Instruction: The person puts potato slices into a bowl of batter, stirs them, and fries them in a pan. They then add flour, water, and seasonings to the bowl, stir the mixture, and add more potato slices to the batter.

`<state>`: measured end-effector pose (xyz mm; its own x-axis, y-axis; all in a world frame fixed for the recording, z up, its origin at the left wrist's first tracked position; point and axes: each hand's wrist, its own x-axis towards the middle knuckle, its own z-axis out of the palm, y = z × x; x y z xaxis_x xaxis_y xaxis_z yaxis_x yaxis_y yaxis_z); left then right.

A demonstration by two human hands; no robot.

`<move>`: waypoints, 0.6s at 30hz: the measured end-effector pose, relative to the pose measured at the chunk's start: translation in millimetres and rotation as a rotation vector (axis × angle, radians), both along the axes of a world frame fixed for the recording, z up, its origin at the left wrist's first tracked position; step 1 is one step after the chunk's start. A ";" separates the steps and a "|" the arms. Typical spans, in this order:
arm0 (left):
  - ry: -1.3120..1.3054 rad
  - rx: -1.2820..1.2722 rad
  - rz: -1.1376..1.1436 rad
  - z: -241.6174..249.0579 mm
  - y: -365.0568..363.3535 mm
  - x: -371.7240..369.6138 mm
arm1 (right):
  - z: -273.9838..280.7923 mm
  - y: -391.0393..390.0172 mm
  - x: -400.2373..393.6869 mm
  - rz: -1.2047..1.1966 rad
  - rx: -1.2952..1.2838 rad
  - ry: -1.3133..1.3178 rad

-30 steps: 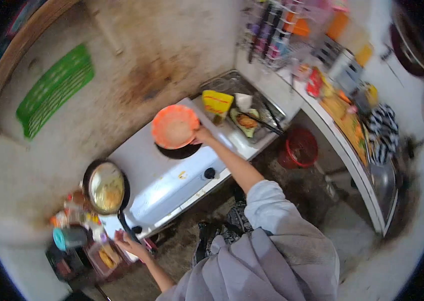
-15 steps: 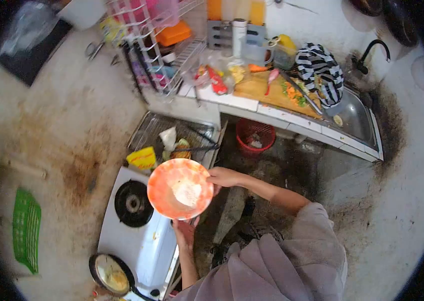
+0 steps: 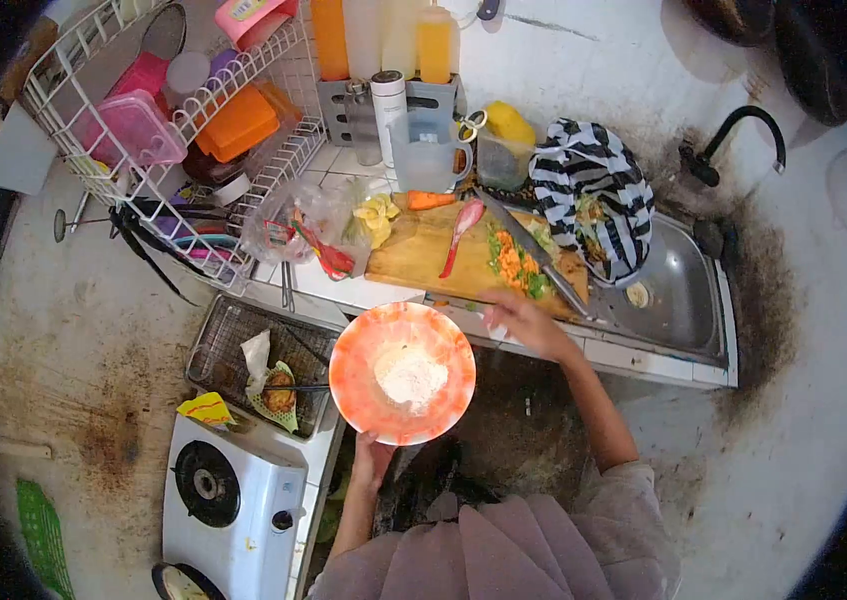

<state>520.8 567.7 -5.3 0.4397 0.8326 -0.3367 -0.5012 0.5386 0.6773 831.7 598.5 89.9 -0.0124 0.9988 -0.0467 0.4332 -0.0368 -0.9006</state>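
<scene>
My left hand (image 3: pixel 373 462) grips the near rim of an orange-and-white bowl (image 3: pixel 351 378) with white powder (image 3: pixel 411 378) inside. Off the bowl, my right hand (image 3: pixel 525 325) is stretched over the counter's front edge with its fingers apart, just below the cutting board (image 3: pixel 403 258). On the board lie chopped vegetables (image 3: pixel 515 265), a large knife (image 3: pixel 528 245), a red spoon (image 3: pixel 460 240) and a carrot (image 3: pixel 430 200). Yellow pieces (image 3: pixel 377 218) and a plastic bag with red items (image 3: pixel 328 255) are to the left of them.
A gas stove (image 3: pixel 233 510) stands at lower left, below a wire tray (image 3: pixel 218 350) holding food and black chopsticks. A dish rack (image 3: pixel 173 200) is at upper left. Behind the board are a clear jug (image 3: pixel 423 150) and bottles. A striped cloth (image 3: pixel 583 180) lies beside the sink (image 3: pixel 678 300).
My right hand has let go of the bowl and moved toward the counter. The view has shifted closer to the counter, and my left hand still holds the bowl.
</scene>
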 end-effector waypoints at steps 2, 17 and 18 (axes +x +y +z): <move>-0.087 -0.003 -0.050 7.2 11.6 5.7 | -2.0 32.7 28.5 -0.065 0.170 -0.048; -0.122 0.138 -0.086 115.4 164.8 79.0 | 12.9 217.9 87.2 -0.446 0.292 -0.379; -0.122 0.137 -0.054 118.0 171.0 83.7 | 5.7 223.7 85.4 -0.451 0.290 -0.395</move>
